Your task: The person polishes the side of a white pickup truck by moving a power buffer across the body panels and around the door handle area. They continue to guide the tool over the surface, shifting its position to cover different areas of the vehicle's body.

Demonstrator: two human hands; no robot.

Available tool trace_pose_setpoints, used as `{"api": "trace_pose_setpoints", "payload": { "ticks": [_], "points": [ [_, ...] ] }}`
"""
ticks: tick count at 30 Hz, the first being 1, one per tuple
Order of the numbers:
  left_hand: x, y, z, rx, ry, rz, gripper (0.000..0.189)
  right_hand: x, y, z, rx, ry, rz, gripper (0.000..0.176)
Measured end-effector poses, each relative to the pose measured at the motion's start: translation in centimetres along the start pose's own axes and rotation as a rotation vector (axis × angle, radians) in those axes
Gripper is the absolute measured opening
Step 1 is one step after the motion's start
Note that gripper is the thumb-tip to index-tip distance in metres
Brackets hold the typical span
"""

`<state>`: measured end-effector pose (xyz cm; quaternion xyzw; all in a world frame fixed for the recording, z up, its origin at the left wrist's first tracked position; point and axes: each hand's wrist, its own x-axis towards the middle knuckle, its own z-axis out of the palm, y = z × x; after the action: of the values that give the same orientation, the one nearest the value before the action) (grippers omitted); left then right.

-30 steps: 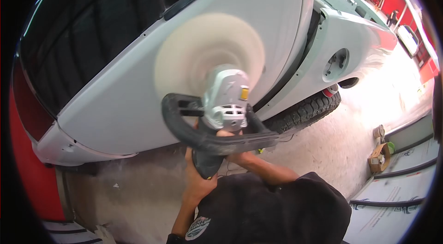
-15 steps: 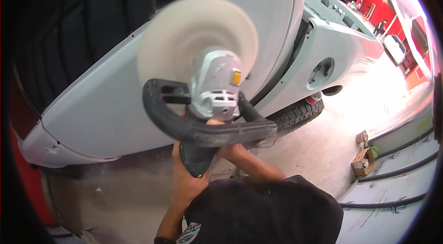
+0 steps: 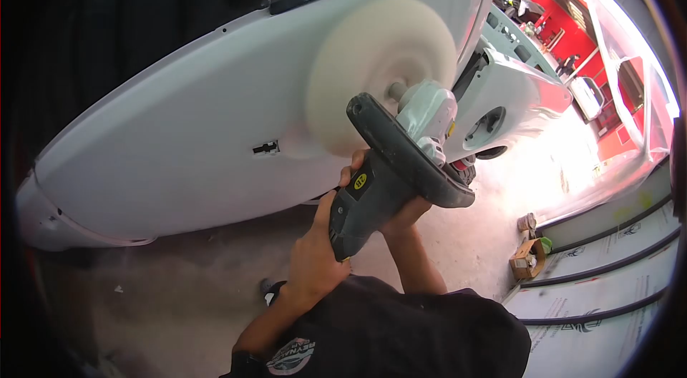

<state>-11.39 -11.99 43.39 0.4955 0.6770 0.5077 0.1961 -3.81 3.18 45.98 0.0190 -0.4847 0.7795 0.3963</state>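
I hold a power polisher point(image 3: 368, 195) with a dark body, a silver head and a D-shaped black handle. My left hand point(image 3: 318, 253) is closed round its rear end. My right hand point(image 3: 408, 213) grips the body from underneath, mostly hidden behind it, with fingertips showing on the left side. The round off-white pad point(image 3: 379, 56) is blurred by spinning and overlaps the pale car door panel point(image 3: 179, 120). Left of the pad, the door has a dark door-handle cutout point(image 3: 266, 148).
Dark window glass point(image 3: 143, 35) lies above the panel. To the right are the rear body side with a round fuel-filler recess point(image 3: 485, 128), a cardboard box point(image 3: 528, 260) on the concrete floor, and plastic sheeting point(image 3: 572, 335) with black strips.
The polisher has moved right and turned so that its head points up and right. Its pad has moved right along the door, and the door-handle cutout now shows.
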Motion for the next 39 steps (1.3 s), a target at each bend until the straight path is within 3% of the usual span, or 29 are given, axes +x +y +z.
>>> {"api": "trace_pose_setpoints", "payload": {
  "ticks": [6, 11, 14, 20, 29, 33, 35, 36, 39],
  "points": [
    [-1.1, -1.1, -3.0, 0.037, 0.022, 0.046, 0.095, 0.3, 3.0, 2.1, 0.287, -0.166, -0.056, 0.098],
    [0.1, 0.2, -5.0, 0.12, -0.067, 0.08, 0.104, 1.2, 1.7, 3.4, 0.193, 0.029, -0.077, 0.098],
    [1.9, 3.1, -6.6, 0.194, -0.169, 0.008, 0.106, 2.6, -0.3, 4.3, 0.249, 0.061, -0.124, 0.087],
    [5.5, 8.7, -8.0, 0.249, -0.23, 0.035, 0.107, 5.8, -4.2, 4.1, 0.395, 0.09, -0.143, 0.082],
    [10.1, 19.7, -7.4, 0.323, -0.057, 0.176, 0.103, 12.4, -13.7, 5.9, 0.432, 0.093, -0.173, 0.067],
    [12.6, 23.4, -7.5, 0.436, 0.034, 0.319, 0.102, 16.8, -17.9, 6.3, 0.44, -0.022, -0.263, 0.062],
    [13.4, 24.9, -7.7, 0.455, 0.056, 0.301, 0.099, 18.7, -18.9, 6.2, 0.466, -0.102, -0.344, 0.062],
    [13.5, 25.7, -7.7, 0.442, 0.067, 0.271, 0.098, 18.6, -19.6, 6.0, 0.508, -0.123, -0.257, 0.069],
    [13.1, 25.7, -7.6, 0.468, 0.023, 0.272, 0.099, 18.6, -18.8, 6.4, 0.532, 0.019, -0.337, 0.064]
  ]
}}
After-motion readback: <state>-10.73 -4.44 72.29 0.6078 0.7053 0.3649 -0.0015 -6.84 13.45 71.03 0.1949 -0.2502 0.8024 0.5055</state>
